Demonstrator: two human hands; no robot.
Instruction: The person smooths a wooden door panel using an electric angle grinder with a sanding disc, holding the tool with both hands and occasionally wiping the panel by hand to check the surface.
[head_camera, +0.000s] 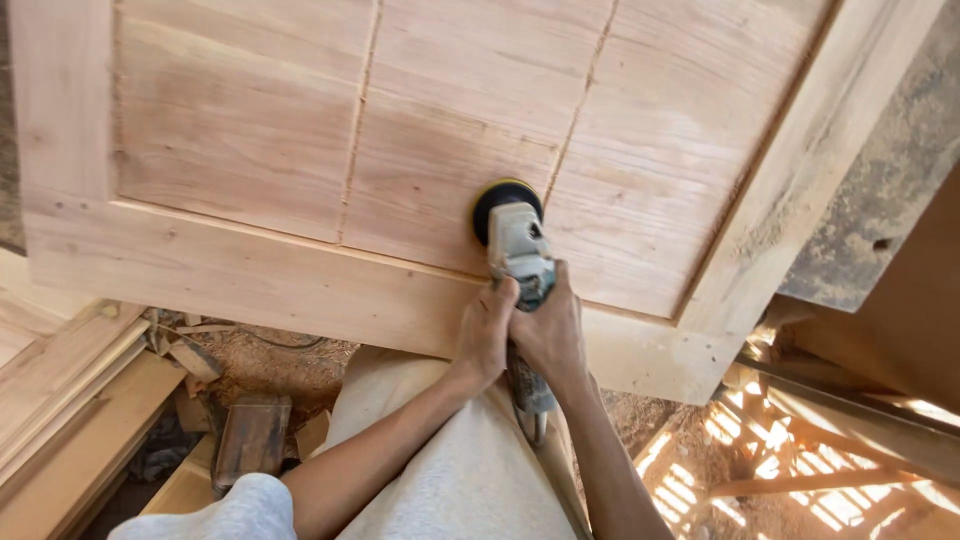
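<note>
Both hands wrap the grey sander (520, 255) body, left hand (487, 330) and right hand (552, 332) pressed side by side, hiding its handle; its rear end is lost behind the wrists. Forearms reach forward together. The black disc sits on the wooden door panel (440, 130), near its lower rail (250, 275).

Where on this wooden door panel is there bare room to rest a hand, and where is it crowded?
Free: the left board of the door panel, between frame and groove, and the upper right board. Crowded: the lower rail, where the left hand and right hand grip the sander.
</note>
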